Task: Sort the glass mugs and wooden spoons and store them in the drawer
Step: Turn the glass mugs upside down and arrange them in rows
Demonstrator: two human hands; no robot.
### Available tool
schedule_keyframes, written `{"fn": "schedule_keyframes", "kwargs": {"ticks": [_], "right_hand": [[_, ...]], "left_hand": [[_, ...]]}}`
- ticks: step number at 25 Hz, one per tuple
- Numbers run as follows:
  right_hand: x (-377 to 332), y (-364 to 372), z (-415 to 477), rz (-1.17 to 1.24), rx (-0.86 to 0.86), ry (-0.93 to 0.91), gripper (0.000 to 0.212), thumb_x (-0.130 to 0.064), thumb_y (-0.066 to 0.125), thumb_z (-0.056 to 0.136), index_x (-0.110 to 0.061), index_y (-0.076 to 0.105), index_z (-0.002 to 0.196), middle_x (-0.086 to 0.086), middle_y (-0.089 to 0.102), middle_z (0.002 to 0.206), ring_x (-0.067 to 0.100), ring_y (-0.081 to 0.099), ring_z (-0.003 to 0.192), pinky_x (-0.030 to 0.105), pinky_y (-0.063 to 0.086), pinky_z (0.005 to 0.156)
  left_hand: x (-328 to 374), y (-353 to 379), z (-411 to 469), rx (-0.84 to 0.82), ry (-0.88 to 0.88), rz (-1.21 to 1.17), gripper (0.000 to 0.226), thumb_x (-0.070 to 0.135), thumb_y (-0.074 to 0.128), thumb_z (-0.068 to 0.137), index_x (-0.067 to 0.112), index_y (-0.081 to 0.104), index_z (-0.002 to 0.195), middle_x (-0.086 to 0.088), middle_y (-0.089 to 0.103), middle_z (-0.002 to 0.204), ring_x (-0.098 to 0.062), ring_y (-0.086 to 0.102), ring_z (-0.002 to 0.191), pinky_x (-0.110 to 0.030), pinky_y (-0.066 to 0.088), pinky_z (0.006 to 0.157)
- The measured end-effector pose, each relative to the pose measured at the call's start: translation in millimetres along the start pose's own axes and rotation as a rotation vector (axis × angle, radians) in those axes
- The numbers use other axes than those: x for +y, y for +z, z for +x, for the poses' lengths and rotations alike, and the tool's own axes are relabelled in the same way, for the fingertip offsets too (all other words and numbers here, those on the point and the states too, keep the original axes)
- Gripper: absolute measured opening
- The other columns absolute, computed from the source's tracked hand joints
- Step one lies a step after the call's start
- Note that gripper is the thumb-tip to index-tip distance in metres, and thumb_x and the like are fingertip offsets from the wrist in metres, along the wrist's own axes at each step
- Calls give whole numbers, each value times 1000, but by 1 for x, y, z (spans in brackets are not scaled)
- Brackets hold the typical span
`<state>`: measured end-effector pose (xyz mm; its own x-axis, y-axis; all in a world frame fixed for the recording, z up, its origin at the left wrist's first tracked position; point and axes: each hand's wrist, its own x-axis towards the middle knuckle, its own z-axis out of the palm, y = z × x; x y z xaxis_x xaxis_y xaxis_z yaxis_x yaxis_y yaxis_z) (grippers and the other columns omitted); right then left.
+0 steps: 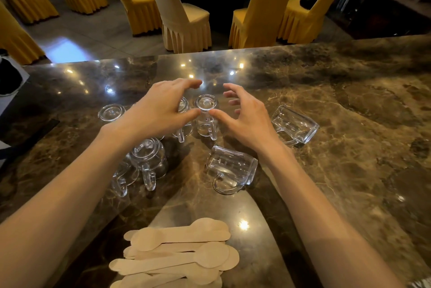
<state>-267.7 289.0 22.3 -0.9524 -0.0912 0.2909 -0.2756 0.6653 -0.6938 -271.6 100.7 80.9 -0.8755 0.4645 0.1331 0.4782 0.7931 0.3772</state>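
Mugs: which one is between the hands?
The upside-down mug in the middle, handle toward the camera; left hand and right hand flank it. Others sit under or outside them.

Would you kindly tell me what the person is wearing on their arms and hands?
Nothing visible: the left hand and right hand show no gloves, rings, watch or bracelets, and both arms are bare to the frame edge, without sleeves.

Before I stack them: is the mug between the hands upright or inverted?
Inverted: the mug has its round base up and its rim on the countertop.
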Motion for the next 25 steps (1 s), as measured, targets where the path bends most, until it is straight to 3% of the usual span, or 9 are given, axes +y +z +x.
{"fn": "schedule_keyframes", "kwargs": {"ticks": [6,11,17,22,25], "right_hand": [[22,-21,-10,-11,109,38,56,-42,69,80,-22,49,129,-5,62,116,4,55,97,20,44,82],[45,-45,-26,-88,182,101,49,-36,70,80,-21,54,124,-5,63,115,2,53,98,21,44,86],[65,-67,-45,-133,264,166,38,-30,73,79,-18,63,114,1,65,114,16,59,106,31,45,95],[89,-78,-62,-143,293,244,42,-27,75,77,-16,63,116,2,63,117,14,56,107,11,32,88],[99,-77,-69,-139,289,267,52,-26,77,75,-16,58,122,2,60,122,13,54,111,11,30,89]], "left_hand": [[35,11,-4,-24,196,60,55,36,59,88,19,42,137,2,53,135,-12,44,126,-27,24,108],[57,38,-3,-197,303,65,53,43,54,89,27,41,137,8,53,132,-7,49,118,-19,34,96],[66,67,-4,-312,319,94,53,49,49,90,29,39,138,10,48,137,-9,47,122,-27,41,98],[69,76,-7,-408,339,120,62,58,50,86,30,36,140,10,47,138,-10,46,124,-32,43,100],[69,82,-13,-392,366,230,70,58,53,84,29,30,143,8,43,140,-13,43,125,-30,41,99]]}}
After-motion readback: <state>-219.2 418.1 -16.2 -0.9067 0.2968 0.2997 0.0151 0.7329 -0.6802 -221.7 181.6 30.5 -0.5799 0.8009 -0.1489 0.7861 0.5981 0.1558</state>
